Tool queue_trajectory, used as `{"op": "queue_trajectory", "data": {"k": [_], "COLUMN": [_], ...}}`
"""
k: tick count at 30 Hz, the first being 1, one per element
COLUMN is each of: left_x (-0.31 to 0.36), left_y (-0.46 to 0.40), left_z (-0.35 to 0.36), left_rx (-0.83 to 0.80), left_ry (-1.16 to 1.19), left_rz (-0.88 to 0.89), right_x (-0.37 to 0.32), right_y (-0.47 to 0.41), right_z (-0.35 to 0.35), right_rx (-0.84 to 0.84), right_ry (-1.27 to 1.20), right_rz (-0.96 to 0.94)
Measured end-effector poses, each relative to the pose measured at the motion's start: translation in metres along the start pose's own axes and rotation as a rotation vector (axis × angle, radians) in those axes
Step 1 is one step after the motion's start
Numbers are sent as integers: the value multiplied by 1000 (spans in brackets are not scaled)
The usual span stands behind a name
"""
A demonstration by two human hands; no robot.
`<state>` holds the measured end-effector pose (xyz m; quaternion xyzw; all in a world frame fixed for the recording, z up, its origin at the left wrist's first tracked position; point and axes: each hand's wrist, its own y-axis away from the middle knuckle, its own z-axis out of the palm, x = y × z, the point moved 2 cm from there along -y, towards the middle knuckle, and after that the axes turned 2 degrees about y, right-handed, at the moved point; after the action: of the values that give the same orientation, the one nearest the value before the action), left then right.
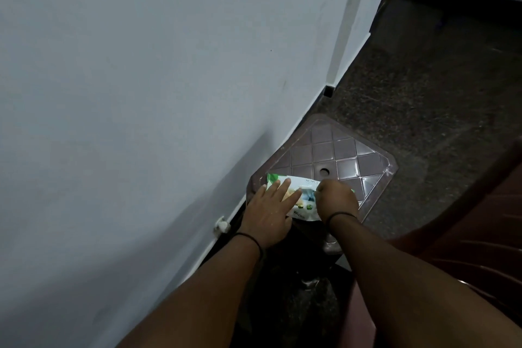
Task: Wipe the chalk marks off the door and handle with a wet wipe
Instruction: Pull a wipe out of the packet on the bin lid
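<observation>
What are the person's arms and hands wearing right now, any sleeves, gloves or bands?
Both forearms are bare, with no sleeves in view and no gloves. The left hand has a thin black band at its wrist, and the right hand has a matching thin black band. No rings or watch can be made out.

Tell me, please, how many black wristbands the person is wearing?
2: one black wristband on the left wrist, behind the left hand pressing the wet-wipe pack; another on the right wrist.

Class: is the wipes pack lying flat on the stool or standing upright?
Flat: the wipes pack lies face-up on the stool, left hand pressing it.
</observation>
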<state>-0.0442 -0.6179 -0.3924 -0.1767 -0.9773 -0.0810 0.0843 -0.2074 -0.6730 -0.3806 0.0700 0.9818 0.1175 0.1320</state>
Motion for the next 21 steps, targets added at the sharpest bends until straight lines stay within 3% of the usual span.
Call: {"op": "queue_trajectory", "data": {"k": [5, 11, 18, 21], "left_x": [-4, -9, 3, 5], "left_y": [-4, -6, -8, -11], "left_z": [30, 48, 42, 36], "left_rx": [-39, -70, -109, -133], "left_ry": [-28, -25, -2, -5], "left_rz": [-27, -53, -135, -148], "right_x": [2, 1, 10, 11], "right_y": [-8, -14, -11, -15], "right_z": [19, 28, 22, 15], "right_rx": [23, 41, -36, -78], "right_ry": [170, 125, -756, -1019], "right_rz": [-14, -80, 75, 182]}}
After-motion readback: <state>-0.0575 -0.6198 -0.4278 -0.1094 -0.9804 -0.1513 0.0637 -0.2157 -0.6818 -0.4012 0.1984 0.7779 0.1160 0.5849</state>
